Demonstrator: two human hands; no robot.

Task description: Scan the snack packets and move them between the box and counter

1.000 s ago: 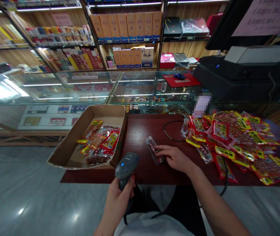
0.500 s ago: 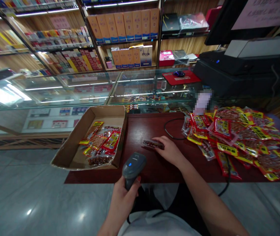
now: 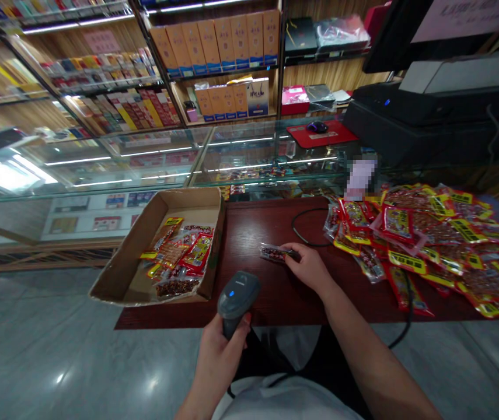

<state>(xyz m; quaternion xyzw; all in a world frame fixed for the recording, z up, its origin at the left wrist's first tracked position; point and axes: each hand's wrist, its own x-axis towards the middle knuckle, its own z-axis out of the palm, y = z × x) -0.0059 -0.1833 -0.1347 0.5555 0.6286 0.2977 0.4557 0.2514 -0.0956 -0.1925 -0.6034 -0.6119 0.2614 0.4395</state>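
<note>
My left hand (image 3: 224, 349) is wrapped round the handle of a dark grey barcode scanner (image 3: 239, 294), which shows a small blue light on top. Between the fingers of my right hand (image 3: 308, 265) is a small clear snack packet (image 3: 274, 252) with dark contents, held just over the dark red tabletop (image 3: 253, 224). To the left, an open cardboard box (image 3: 120, 286) contains several red and yellow snack packets (image 3: 199, 252). On the right lies a large heap of similar snack packets (image 3: 437, 233).
A black cable (image 3: 295, 224) curves across the tabletop. Behind stands a glass display counter (image 3: 249, 160) bearing a red mouse pad (image 3: 337, 134) and a computer mouse (image 3: 317, 126). Dark equipment (image 3: 433, 128) and a monitor (image 3: 398, 35) rise at the back right.
My right hand has moved slightly to the right with the small snack packet, whose near face now shows more. The scanner in my left hand stays almost in place.
</note>
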